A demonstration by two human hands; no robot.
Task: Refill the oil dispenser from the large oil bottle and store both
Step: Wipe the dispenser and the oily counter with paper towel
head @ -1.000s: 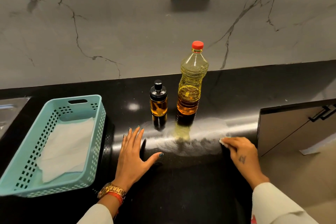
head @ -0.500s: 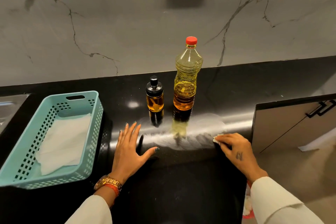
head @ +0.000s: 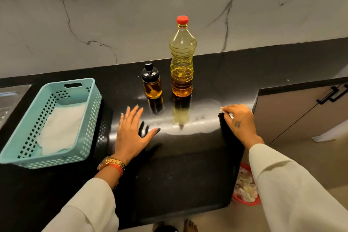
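Tissue (head: 223,109) mostly hidden under right hand (head: 239,122); socket cropped at top.

Wall (head: 113,15): grey marble, dark veins
Bench (head: 188,165): glossy black
Basket (head: 92,111): teal, square-holed lattice
Large oil bottle (head: 182,58): clear yellow, amber base, red cap
Oil dispenser (head: 151,85): amber, black top
Sleeves (head: 293,184): off-white

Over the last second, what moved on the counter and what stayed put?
Little changed. The right hand, pinching a small white wad, stayed at the right end of the wiped smear; any shift looks like camera motion. The left hand stayed flat on the counter. Oil dispenser, large oil bottle and basket stayed put, both capped.
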